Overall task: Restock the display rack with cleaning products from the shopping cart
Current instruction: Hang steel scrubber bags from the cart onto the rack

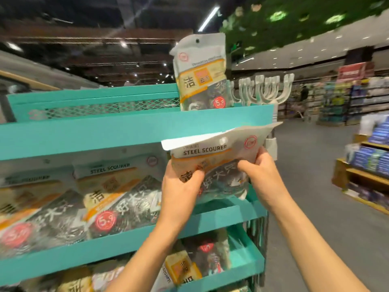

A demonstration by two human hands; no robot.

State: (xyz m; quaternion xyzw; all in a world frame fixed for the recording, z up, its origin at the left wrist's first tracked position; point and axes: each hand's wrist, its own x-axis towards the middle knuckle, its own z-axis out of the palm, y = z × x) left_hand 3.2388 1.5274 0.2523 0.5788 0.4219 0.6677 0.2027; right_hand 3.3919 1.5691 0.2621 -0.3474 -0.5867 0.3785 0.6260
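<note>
Both forearms raised toward teal display rack (pixel 134 131), left hand (pixel 179 186) and right hand (pixel 261 173) each pinching steel scourer pack (pixel 219 152), pack at middle shelf's right end, above shelved packs (pixel 117 199)

The steel scourer pack (pixel 212 163) held in both hands is partly covered: the left hand (pixel 179 190) hides its lower left print and the right hand (pixel 261 175) its right side, so the price sticker cannot be read. The packs at the left end of the middle shelf (pixel 27 211) are smeared by blur and cut by the picture's left edge; their lettering is mostly illegible. On the bottom shelf, the packs (pixel 189 264) are cut off by the lower edge and partly hidden behind the left forearm (pixel 147 249). The upright pack on the top shelf (pixel 202 74) has its base hidden behind the teal shelf lip (pixel 126 127). Goods on the far aisle shelves (pixel 357 95) are too small to identify.
</note>
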